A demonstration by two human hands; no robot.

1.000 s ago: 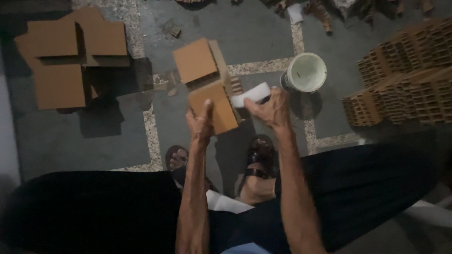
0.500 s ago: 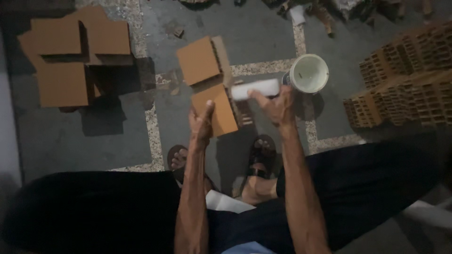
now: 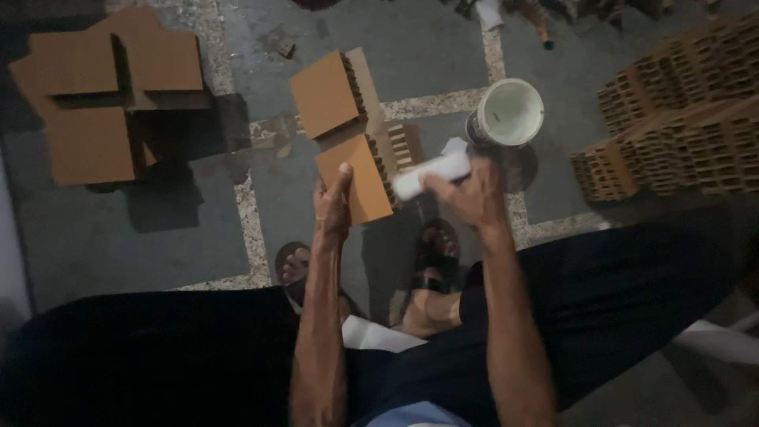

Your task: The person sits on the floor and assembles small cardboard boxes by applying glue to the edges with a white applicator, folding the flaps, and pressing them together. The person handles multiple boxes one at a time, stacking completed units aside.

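My left hand (image 3: 332,207) grips a square block of stacked brown cardboard (image 3: 357,178) by its near left edge, holding it above the floor. My right hand (image 3: 472,195) holds a white tube-shaped object (image 3: 431,174) whose left end touches the ribbed right side of that block. A second cardboard block (image 3: 326,93) lies on the floor just beyond. A white bucket (image 3: 508,112) stands open on the floor to the right of the tube.
Several flat cardboard blocks (image 3: 103,87) lie stacked at the far left. Piles of ribbed cardboard pieces (image 3: 680,134) fill the right side. My sandalled feet (image 3: 431,261) rest on the grey floor with pale tile joints. Dark trousers cover my knees.
My right hand has drawn the white tube down and left along the block's ribbed side. My left hand keeps its grip on the block.
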